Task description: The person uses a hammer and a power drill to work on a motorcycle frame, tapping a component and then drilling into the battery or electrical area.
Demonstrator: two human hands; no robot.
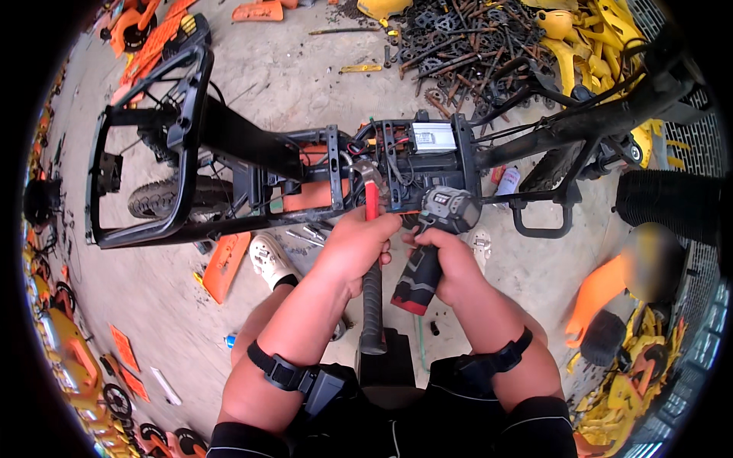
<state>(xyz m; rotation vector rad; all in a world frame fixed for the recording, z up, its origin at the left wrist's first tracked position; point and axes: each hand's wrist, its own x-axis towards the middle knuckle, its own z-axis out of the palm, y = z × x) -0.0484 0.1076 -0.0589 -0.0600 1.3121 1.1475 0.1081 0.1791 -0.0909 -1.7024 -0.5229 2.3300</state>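
Note:
My left hand (359, 244) grips a hammer (371, 320) upright, its red-and-black shaft running down between my forearms and its metal head resting at the middle of a black vehicle frame (336, 156). My right hand (444, 259) grips a grey-and-black cordless power tool (447, 210) with a red-edged battery, held at the frame's near edge. Behind the tools are wiring and a silver box (432, 137) fixed to the frame. An orange panel (305, 197) shows through the frame's left-centre section.
A pile of rusty metal parts (466, 53) and yellow panels (588, 61) lie beyond the frame. Orange plates (227, 259) and loose tools (309, 237) lie on the concrete floor (275, 69). A black ribbed object (664, 206) and more coloured panels crowd both sides.

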